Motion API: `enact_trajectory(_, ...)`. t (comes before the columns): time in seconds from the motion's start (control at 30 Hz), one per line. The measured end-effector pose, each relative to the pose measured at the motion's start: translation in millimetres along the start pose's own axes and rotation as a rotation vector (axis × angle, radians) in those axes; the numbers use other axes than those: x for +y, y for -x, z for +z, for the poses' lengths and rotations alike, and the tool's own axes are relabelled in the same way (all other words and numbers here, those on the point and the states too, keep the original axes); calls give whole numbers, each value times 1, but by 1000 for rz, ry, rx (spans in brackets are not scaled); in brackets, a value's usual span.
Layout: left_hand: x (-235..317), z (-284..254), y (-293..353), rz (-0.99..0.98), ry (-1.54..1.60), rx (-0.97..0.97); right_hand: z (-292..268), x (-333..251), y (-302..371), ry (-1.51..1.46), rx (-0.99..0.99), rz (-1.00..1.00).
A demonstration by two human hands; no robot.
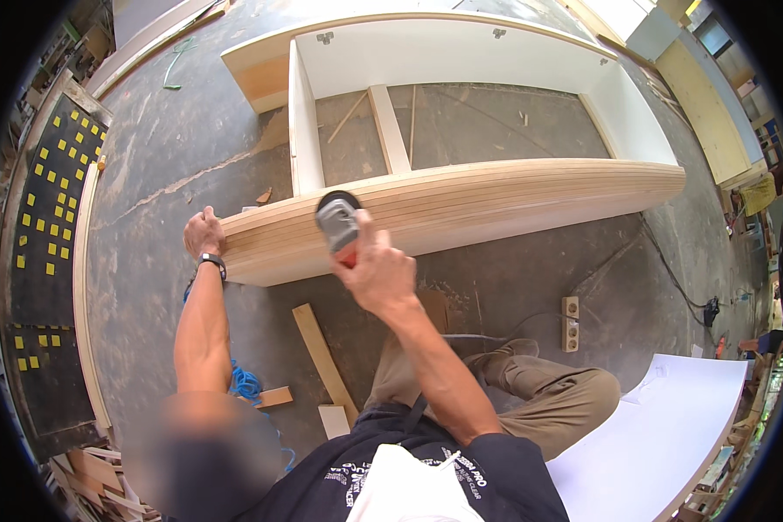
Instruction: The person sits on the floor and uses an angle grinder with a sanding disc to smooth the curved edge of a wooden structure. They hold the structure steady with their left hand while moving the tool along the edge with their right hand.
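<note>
A long, curved wooden edge of thin layered strips (461, 191) runs across the middle, part of a white cabinet frame lying on the floor. At its left end my left hand (204, 233) is closed over the corner, with a dark band on the wrist. My right hand (381, 270) is wrapped round an angle grinder (339, 228) with a grey head, a reddish body and a round black disc. The disc sits at the strips, left of their middle; whether it touches them I cannot tell. Part of the grinder's body is hidden by my fingers.
White panels with hinges (444, 56) form the frame's far side. Near my knees are a power strip (570, 324), loose cables, a wooden strip (324, 361) and blue cord (247, 383). A white sheet (661, 435) lies right; a black board with yellow squares (52, 209) lies left.
</note>
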State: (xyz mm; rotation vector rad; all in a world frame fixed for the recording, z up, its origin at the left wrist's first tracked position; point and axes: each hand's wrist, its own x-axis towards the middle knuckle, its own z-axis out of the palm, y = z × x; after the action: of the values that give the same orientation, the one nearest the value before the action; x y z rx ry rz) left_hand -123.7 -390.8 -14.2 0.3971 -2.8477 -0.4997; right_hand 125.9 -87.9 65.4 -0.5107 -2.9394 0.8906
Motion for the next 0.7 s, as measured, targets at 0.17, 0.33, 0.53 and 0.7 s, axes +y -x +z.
enact_trajectory(0.17,2,-2,6,-6,34,-4,3,-10,-3,-15,-40,-16)
enact_trajectory(0.33,-9,3,0,-7,14,15,-47,59,3,-45,148,202)
enact_trajectory(0.53,3,1,5,-5,0,17,-104,163,-4,-118,358,367)
enact_trajectory(0.7,7,0,4,-25,-17,1,-102,163,-8,-166,394,320)
